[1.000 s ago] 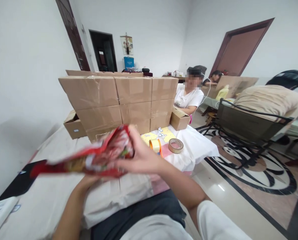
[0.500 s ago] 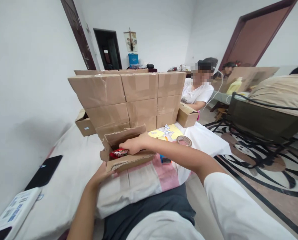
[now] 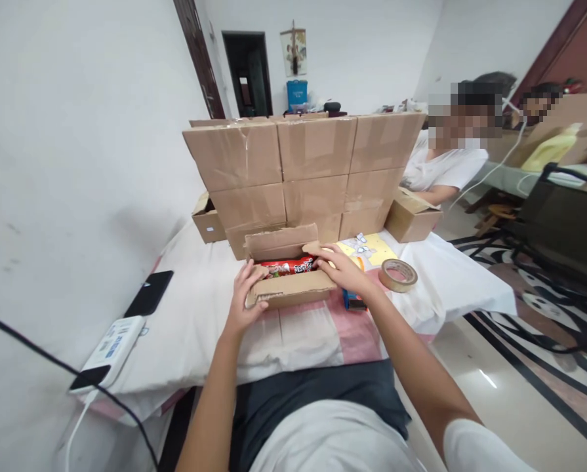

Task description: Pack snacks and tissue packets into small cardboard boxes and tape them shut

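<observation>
A small open cardboard box [image 3: 293,296] stands on the cloth in front of me, its long back flap raised. Red printed snack packets [image 3: 289,267] lie inside it; their lower part is hidden by the front wall. At the box's left end, my left hand [image 3: 244,296] grips the corner and folded end flap, thumb on the front. My right hand [image 3: 341,269] holds the opposite end, with its fingers over the small flap there. Close to my right wrist lie a blue-and-black tape dispenser [image 3: 355,300] and a roll of brown tape [image 3: 398,275].
Behind the open box rises a stacked wall of taped cartons [image 3: 317,151], with another carton [image 3: 412,215] to the right and an open one [image 3: 208,219] to the left. A power strip [image 3: 113,347] and a black phone-like slab [image 3: 149,293] lie left. A person [image 3: 443,160] sits beyond.
My right hand has come out of the box, off the red packet, to the right end flap. My left hand has risen onto the left end. The view has swung left.
</observation>
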{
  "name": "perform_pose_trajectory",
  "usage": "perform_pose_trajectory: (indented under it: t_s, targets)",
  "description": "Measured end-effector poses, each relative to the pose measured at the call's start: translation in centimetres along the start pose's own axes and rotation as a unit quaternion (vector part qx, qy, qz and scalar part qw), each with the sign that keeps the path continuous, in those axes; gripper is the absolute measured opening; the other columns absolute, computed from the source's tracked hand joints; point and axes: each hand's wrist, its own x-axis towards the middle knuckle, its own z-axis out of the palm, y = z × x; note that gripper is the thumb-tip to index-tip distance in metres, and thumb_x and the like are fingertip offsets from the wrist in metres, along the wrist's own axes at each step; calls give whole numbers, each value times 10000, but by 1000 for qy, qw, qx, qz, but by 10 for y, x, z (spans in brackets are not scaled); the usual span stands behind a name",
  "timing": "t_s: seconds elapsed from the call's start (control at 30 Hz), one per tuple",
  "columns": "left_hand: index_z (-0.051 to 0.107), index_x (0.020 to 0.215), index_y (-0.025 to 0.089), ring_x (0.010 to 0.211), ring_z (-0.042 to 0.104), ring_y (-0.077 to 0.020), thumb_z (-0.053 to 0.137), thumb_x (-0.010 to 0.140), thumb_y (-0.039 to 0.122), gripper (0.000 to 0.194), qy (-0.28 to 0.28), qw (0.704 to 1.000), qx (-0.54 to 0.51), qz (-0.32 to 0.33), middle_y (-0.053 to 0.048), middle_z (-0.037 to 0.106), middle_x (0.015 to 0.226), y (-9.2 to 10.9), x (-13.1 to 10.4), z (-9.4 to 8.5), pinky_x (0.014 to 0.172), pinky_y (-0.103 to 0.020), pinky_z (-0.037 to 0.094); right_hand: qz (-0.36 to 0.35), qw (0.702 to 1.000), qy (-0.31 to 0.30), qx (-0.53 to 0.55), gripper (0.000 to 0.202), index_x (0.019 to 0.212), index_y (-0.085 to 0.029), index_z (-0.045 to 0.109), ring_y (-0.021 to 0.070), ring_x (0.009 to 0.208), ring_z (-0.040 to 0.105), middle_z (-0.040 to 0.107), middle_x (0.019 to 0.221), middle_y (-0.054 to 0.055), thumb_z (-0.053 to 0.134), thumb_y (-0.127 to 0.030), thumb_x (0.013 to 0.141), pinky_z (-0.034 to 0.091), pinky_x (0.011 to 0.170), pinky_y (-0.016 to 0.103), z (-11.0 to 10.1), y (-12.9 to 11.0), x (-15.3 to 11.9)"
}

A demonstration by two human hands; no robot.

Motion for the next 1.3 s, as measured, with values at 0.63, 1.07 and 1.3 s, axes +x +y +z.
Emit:
perform_pose_trajectory:
  t_s: [0.63, 1.07, 1.3]
  targets:
    - [655, 1251, 204, 1329, 530, -255, 471, 1005, 424, 378, 146, 988, 14, -44, -117, 647, 1326, 18, 3, 24, 1155, -452, 377, -107, 992, 60, -9, 320, 1219, -219, 642, 248, 1123, 576, 672, 1150, 108, 405, -276, 1014, 471, 994, 446, -6, 7, 10]
    - [261, 1552, 253, 1386, 439, -285, 563, 943, 411, 698, 158, 982, 19, -106, -165, 216, 1629, 17, 12, 24, 1086, -432, 436, 33, 984, 82, 156, 577, 1459, -216, 431, 244, 1330, 506, 557, 1407, 127, 277, -565, 1026, 351, 1152, 472, 21, 25, 1]
    - [369, 1509, 235, 1304, 537, -271, 611, 868, 325, 691, 107, 978, -36, -173, -115, 616, 1341, 12, 25, 11, 1107, -431, 395, 55, 956, 278, 73, 481, 1391, -217, 461, 256, 1249, 545, 615, 1292, 123, 529, -404, 954, 390, 1102, 491, 7, 24, -29]
